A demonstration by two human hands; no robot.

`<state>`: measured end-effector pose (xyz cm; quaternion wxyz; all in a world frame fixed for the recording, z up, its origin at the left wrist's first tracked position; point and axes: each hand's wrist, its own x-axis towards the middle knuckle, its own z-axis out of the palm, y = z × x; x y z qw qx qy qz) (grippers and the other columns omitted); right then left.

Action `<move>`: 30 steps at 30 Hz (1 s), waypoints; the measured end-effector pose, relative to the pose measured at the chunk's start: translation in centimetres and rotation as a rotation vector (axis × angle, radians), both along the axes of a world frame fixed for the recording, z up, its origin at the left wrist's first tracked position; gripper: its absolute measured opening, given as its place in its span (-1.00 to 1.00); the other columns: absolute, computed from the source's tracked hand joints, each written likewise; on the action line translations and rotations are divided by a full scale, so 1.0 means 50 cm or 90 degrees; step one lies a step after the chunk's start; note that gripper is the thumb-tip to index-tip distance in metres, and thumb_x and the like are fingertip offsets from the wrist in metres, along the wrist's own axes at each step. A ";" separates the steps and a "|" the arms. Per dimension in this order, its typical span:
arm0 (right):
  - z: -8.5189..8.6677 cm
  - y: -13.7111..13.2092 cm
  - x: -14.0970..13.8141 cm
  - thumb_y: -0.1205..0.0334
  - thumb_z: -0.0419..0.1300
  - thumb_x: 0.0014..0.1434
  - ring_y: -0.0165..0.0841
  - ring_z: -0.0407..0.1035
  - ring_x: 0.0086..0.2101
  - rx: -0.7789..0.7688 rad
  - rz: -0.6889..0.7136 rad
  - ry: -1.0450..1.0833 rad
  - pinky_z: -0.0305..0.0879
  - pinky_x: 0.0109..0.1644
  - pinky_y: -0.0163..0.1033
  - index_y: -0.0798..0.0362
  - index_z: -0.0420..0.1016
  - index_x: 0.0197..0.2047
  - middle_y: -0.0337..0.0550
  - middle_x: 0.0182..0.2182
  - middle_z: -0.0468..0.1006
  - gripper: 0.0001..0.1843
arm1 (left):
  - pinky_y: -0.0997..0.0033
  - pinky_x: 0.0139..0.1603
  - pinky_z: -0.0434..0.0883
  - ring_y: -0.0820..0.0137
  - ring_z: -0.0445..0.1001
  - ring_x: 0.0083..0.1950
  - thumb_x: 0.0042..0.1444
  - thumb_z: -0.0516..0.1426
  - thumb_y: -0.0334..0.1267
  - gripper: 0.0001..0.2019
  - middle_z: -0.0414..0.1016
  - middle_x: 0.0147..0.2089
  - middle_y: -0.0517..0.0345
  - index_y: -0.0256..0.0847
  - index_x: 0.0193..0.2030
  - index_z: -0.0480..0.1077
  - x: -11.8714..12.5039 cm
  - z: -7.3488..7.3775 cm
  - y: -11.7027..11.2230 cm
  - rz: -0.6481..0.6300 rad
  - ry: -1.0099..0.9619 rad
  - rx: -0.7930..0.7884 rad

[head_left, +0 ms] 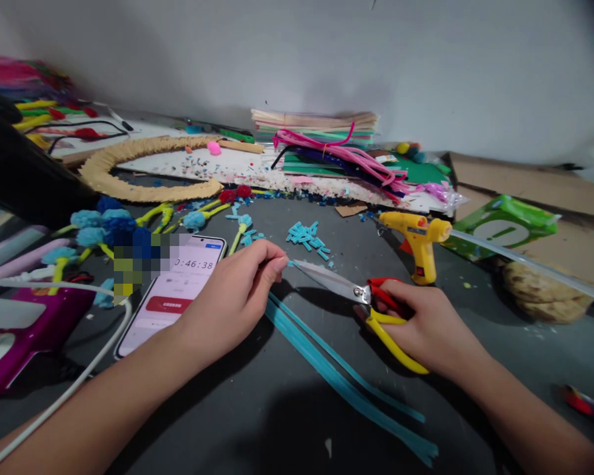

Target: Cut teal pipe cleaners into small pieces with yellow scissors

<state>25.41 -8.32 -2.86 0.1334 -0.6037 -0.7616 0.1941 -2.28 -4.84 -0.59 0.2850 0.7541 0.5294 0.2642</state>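
My left hand [232, 297] pinches the near end of several long teal foam strips [336, 369] that trail toward me across the dark table [257, 422]. My right hand [426, 326] grips scissors [361, 297] with red and yellow handles. Their blades point left and meet the strip ends right at my left fingertips. A small heap of cut teal bits [307, 237] lies just beyond the blades.
A phone [175, 290] showing a timer lies left of my left hand, with a white cable [79, 376] beside it. A yellow glue gun [420, 241] stands behind the scissors. Blue pom-pom flowers [109, 227], a tan ring [143, 171], pipe cleaners [346, 158] and a green box [505, 227] crowd the back.
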 end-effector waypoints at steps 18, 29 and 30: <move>0.003 0.000 0.001 0.05 0.22 0.12 -0.45 0.07 -0.55 0.002 0.007 0.016 0.00 -0.50 -0.31 0.01 0.21 -0.51 -0.32 -0.61 0.25 -0.67 | 0.37 -0.30 0.30 0.36 0.38 -0.32 0.33 -0.08 -0.10 -0.73 0.46 -0.35 0.14 -0.17 -0.25 0.33 -0.001 0.006 0.000 0.001 0.013 0.006; 0.006 0.003 -0.003 0.11 0.22 0.10 -0.45 0.09 -0.55 0.007 0.012 0.003 0.02 -0.49 -0.32 0.03 0.29 -0.51 -0.32 -0.60 0.27 -0.74 | 0.36 -0.29 0.31 0.35 0.39 -0.31 0.34 -0.10 -0.07 -0.71 0.46 -0.35 0.13 -0.17 -0.24 0.33 0.004 0.008 -0.001 0.001 0.017 0.014; 0.005 0.003 -0.002 0.12 0.22 0.09 -0.46 0.09 -0.55 0.011 0.014 0.001 0.01 -0.49 -0.32 0.03 0.28 -0.52 -0.32 -0.61 0.26 -0.74 | 0.36 -0.29 0.32 0.35 0.40 -0.30 0.34 -0.10 -0.07 -0.71 0.46 -0.34 0.13 -0.17 -0.24 0.33 0.004 0.007 -0.001 0.002 0.016 0.015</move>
